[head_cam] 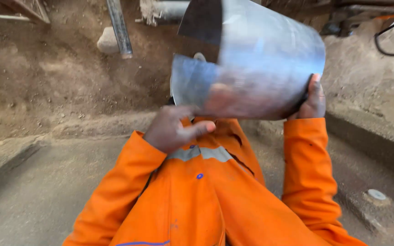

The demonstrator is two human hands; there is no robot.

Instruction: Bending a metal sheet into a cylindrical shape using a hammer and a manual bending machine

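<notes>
The curved metal sheet is held up in front of the person's chest, above the orange jacket, rolled into an open part-cylinder with a bright, shiny outer face. It looks like thin sheet metal: probably light for its size, stiff along its length but springy across the curve, so it would likely flex or spring open if let go. The polished face looks slippery, and the cut edges are probably sharp, so the safest hold seems to be flat palms on the outer face with fingers kept off the raw rims.

The left hand sits at the lower left corner of the sheet, fingers curled and thumb stretched toward the bottom edge; whether it truly pinches the metal I cannot tell. The right hand is clamped on the right edge, fingers wrapped round the rim.

Count: 1 metal sheet, 2 hands, 1 orange jacket with 1 grey reflective strip. On the dirt floor lie 1 metal bar, 1 pale stone and 1 small round cap; 1 black cable loops at upper right.
</notes>
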